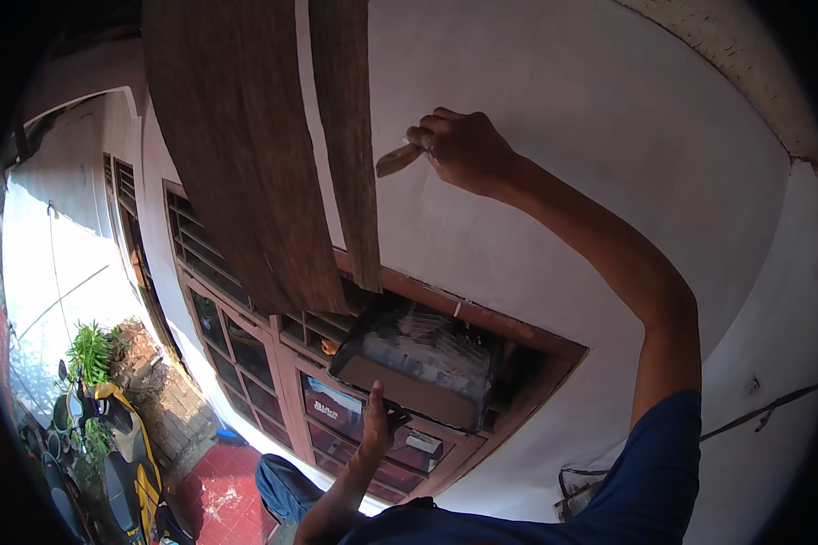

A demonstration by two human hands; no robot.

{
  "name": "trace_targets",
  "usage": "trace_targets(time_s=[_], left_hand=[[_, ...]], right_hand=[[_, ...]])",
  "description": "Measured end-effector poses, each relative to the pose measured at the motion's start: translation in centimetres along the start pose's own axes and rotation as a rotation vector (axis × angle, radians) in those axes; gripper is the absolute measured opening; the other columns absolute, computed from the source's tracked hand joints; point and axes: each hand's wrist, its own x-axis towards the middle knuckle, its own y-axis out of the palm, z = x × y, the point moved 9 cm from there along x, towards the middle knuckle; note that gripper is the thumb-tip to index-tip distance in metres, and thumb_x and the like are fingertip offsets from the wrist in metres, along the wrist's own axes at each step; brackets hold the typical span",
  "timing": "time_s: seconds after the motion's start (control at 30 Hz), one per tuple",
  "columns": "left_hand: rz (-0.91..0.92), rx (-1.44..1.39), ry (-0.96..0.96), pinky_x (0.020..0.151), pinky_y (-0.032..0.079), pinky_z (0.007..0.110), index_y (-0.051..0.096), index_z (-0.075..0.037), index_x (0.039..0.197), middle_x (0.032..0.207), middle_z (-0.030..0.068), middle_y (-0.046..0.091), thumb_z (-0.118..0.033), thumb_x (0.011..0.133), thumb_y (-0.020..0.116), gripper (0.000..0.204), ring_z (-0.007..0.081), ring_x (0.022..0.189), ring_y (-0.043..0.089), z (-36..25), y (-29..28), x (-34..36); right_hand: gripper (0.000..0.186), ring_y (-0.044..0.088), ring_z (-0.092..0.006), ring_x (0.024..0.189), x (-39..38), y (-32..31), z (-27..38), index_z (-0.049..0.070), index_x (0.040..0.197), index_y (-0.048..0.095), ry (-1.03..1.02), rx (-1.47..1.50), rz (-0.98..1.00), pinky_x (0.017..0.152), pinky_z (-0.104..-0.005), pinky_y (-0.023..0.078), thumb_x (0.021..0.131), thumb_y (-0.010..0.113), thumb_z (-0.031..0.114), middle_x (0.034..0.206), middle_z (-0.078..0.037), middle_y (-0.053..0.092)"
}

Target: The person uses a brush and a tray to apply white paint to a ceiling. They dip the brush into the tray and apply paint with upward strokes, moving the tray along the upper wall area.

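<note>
The right hand is closed around a brush, whose tip points left, near the edge of a narrow brown board on the pale wall; below, the left hand holds a black tray by its near edge, in front of the window; brownish paint covers the tray's near part, whitish streaks the far part.

A pale plastered wall curves across the fisheye view, with a reddish-brown wooden window frame set into it. Further left, slatted louvres sit above multi-paned windows. Bright sunlight strikes a white wall at far left, beyond a leafy green plant and red floor tiles.
</note>
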Motion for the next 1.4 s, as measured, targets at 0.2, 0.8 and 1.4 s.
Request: trace_targets(time_s=[0.2, 0.8, 1.4], left_hand=[[0.021, 0.017, -0.005, 0.087, 0.047, 0.039, 0.048, -0.007, 0.116, 0.107, 0.0134, 0.056, -0.063, 0.089, 0.029, 0.066, 0.0231, 0.100, 0.058, 0.4, 0.1, 0.3], [-0.052, -0.106, 0.038, 0.063, 0.052, 0.030, 0.052, -0.008, 0.103, 0.084, 0.0058, 0.057, -0.061, 0.083, 0.050, 0.057, 0.0161, 0.074, 0.060, -0.9, 0.6, -0.4], [-0.025, -0.068, 0.029, 0.065, 0.050, 0.028, 0.054, -0.009, 0.101, 0.086, 0.0044, 0.059, -0.063, 0.085, 0.043, 0.058, 0.0138, 0.076, 0.060, -1.3, 1.4, -0.7]], right_hand=[[0.011, 0.061, -0.0205, 0.079, 3.2, -7.4, -8.8, 0.004, 0.088, 0.062, 0.132, -0.262, -0.390, 0.064, -0.0328, 0.052, 0.079, 0.055, 0.006, 0.081, -0.007, 0.063], [0.018, 0.061, -0.0318, 0.067, -6.4, 3.8, 0.5, 0.002, 0.080, 0.060, 0.372, 0.302, -0.018, 0.063, -0.0395, 0.049, 0.074, 0.066, 0.018, 0.072, -0.014, 0.062], [0.029, 0.058, -0.0231, 0.089, -15.8, 5.4, 11.8, 0.003, 0.099, 0.057, 0.160, 0.331, -0.037, 0.074, -0.0334, 0.051, 0.071, 0.062, 0.009, 0.094, -0.008, 0.058]])
